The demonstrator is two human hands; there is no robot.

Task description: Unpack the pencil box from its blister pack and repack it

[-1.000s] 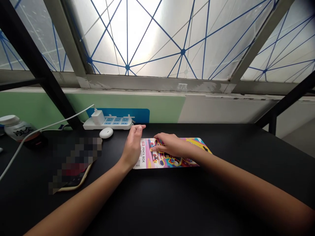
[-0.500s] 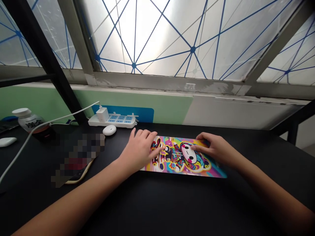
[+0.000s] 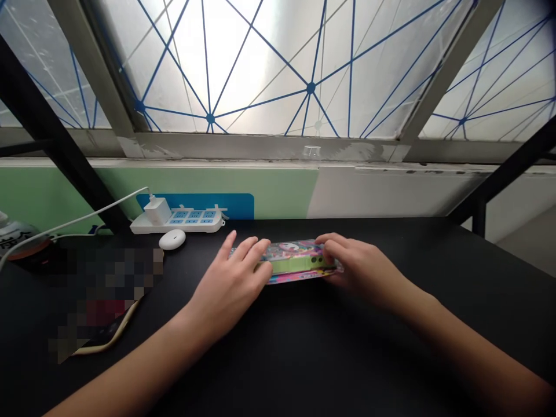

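Note:
A flat, brightly printed cartoon case (image 3: 299, 264) lies between my hands on the black table (image 3: 286, 353). Its lime-green long side with small dark dots faces me, and a strip of pink print shows below it. The top looks shiny or see-through, though blur hides details. My left hand (image 3: 234, 272) holds the left end, its thumb on the near side and its fingers spread over the top. Around the right end, the fingers of my right hand (image 3: 356, 260) are closed, with the fingertips partly hidden.
A white power strip (image 3: 200, 221) with a plugged-in charger (image 3: 157, 210) stands along the wall. Nearer sits a white earbud case (image 3: 172, 239). At left are a pixelated phone-like object (image 3: 108, 341), a white cable (image 3: 78, 221) and a bottle (image 3: 21, 240). Black slanted posts (image 3: 499, 168) flank the table.
The case has tipped, so its broad cartoon face has given way to its green side. Both hands have shifted slightly left with it in view. The whole scene has also slid left.

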